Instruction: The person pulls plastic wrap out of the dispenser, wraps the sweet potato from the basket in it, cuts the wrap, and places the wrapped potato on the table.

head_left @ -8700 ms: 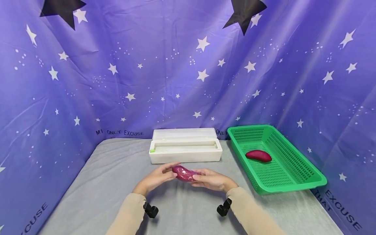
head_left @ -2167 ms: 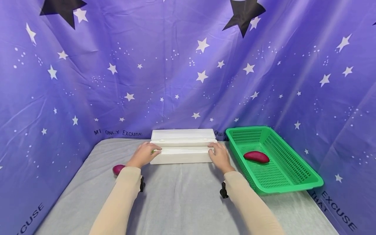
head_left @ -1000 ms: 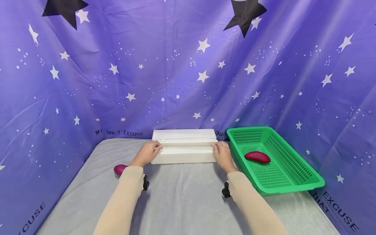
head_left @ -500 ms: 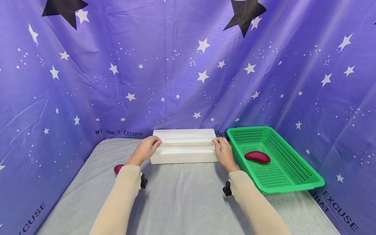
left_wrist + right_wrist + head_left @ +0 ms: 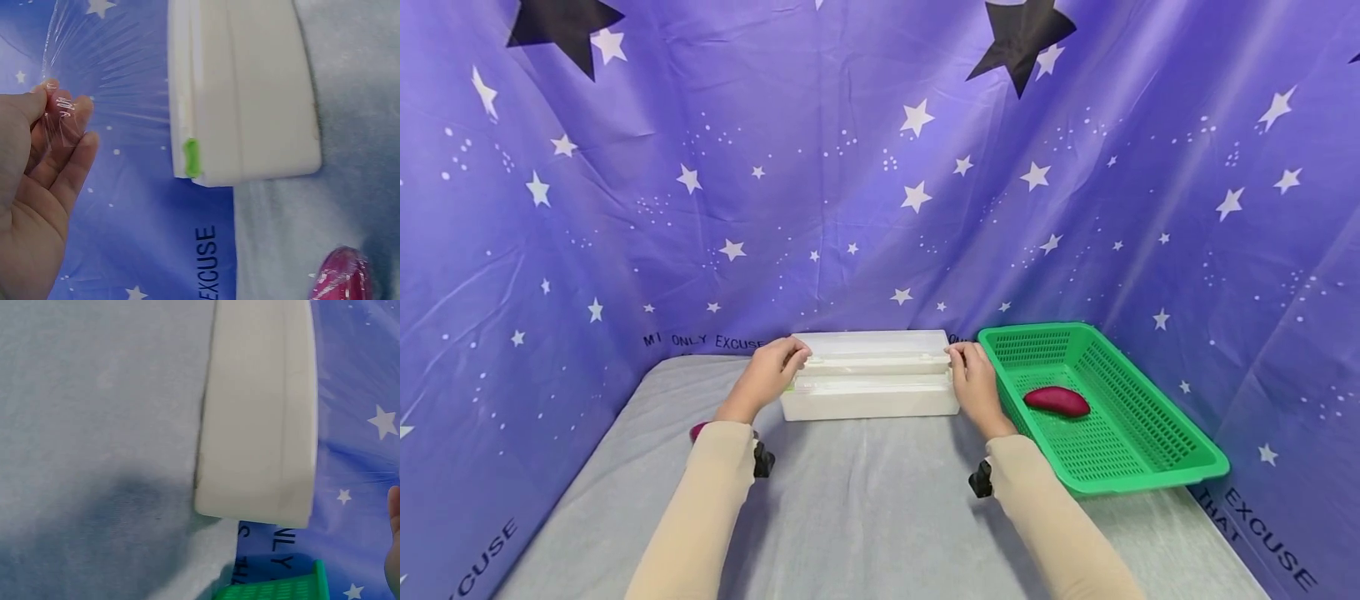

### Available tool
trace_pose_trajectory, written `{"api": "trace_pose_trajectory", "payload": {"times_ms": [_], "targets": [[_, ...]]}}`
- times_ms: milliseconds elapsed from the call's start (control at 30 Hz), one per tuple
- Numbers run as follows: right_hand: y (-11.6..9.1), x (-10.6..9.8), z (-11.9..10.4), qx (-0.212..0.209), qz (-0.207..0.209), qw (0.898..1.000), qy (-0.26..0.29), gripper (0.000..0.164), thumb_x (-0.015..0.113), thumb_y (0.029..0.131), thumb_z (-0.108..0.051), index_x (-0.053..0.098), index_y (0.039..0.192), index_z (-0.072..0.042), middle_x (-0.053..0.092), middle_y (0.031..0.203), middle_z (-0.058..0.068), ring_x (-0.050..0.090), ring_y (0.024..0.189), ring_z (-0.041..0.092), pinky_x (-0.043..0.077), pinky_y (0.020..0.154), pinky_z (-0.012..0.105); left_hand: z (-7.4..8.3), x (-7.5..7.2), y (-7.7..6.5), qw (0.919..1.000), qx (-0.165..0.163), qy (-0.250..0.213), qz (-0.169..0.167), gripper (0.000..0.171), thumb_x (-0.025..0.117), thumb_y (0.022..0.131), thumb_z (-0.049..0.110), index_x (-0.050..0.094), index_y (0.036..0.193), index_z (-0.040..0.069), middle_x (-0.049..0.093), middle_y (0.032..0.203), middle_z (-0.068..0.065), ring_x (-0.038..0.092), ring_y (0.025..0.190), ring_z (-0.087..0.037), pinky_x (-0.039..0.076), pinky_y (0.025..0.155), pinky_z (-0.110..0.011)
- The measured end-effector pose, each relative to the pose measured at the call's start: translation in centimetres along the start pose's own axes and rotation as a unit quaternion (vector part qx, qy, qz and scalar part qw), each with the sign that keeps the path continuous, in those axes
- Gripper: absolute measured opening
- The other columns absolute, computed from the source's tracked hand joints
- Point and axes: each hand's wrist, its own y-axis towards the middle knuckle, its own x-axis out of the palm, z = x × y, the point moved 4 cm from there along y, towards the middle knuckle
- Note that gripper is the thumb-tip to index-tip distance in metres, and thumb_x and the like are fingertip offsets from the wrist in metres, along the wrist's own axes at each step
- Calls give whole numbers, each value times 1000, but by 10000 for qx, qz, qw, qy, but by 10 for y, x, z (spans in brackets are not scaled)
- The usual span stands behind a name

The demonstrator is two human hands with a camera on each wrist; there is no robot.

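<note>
A white cling film dispenser point(image 5: 871, 403) stands at the back of the table with its lid raised. My left hand point(image 5: 762, 380) is above its left end and pinches a corner of clear cling film point(image 5: 128, 75), which stretches out from the box in the left wrist view. My right hand point(image 5: 979, 390) is at the right end, thumb and fingertips together on the film's other edge. Its fingers are mostly outside the right wrist view. A film-wrapped purple sweet potato point(image 5: 342, 281) lies left of the box, largely hidden by my left sleeve in the head view.
A green plastic basket point(image 5: 1138, 482) stands at the right, close to my right hand, with one unwrapped purple sweet potato point(image 5: 1057, 402) inside. A green slider point(image 5: 192, 158) sits at the dispenser's left end. A starry purple curtain point(image 5: 850, 167) hangs behind the grey-covered table point(image 5: 865, 517).
Earlier both hands held the wrapped sweet potato; it now lies at the left. Since then, both hands have gone to the dispenser and risen, drawing cling film up and away from its front edge.
</note>
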Motion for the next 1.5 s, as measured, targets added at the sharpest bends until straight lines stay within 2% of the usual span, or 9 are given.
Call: {"api": "trace_pose_trajectory", "payload": {"times_ms": [267, 400, 700, 900, 1167, 1500], "targets": [[10, -7, -11, -173, 146, 9997, 43, 18, 52, 105, -10, 64, 104, 2, 55, 89, 15, 53, 79, 26, 45, 70, 38, 10, -13, 1, 9988, 270, -108, 385, 18, 56, 104, 20, 68, 103, 6, 61, 85, -2, 56, 75, -16, 49, 70, -37], [14, -12, -17, -240, 221, 9994, 78, 18, 52, 105, -10, 65, 105, 3, 55, 90, 15, 54, 78, 25, 45, 68, 36, 16, -20, 2, 9978, 356, -142, 544, 18, 58, 104, 20, 69, 102, 6, 62, 85, -2, 56, 75, -16, 49, 69, -37], [21, -20, -22, -296, 240, 9991, 202, 19, 50, 106, -11, 65, 106, 1, 55, 91, 12, 53, 77, 21, 43, 65, 27, 27, -32, 5, 9975, 422, -166, 545, 19, 57, 104, 22, 69, 105, 7, 62, 86, -2, 57, 76, -17, 50, 70, -36], [24, -25, -25, -182, 232, 9993, 227, 20, 52, 106, -13, 67, 106, -1, 55, 91, 10, 54, 78, 19, 43, 66, 24, 31, -37, 6, 9982, 320, -136, 482, 21, 56, 104, 24, 69, 106, 8, 63, 88, -2, 58, 78, -17, 50, 72, -36], [33, -37, -38, -505, 475, 9971, 323, 18, 53, 105, -10, 67, 104, 2, 56, 90, 14, 57, 77, 23, 43, 67, 19, 43, -49, 7, 9969, 421, -155, 654, 22, 55, 105, 27, 69, 106, 10, 62, 87, -1, 56, 75, -16, 49, 69, -36], [45, -49, -49, -527, 533, 9967, 327, 18, 53, 105, -11, 68, 105, 0, 57, 89, 11, 57, 78, 20, 44, 66, 21, 59, -66, 10, 9949, 627, -127, 786, 23, 55, 105, 27, 69, 108, 9, 62, 90, -1, 54, 76, -17, 48, 71, -37]]}}
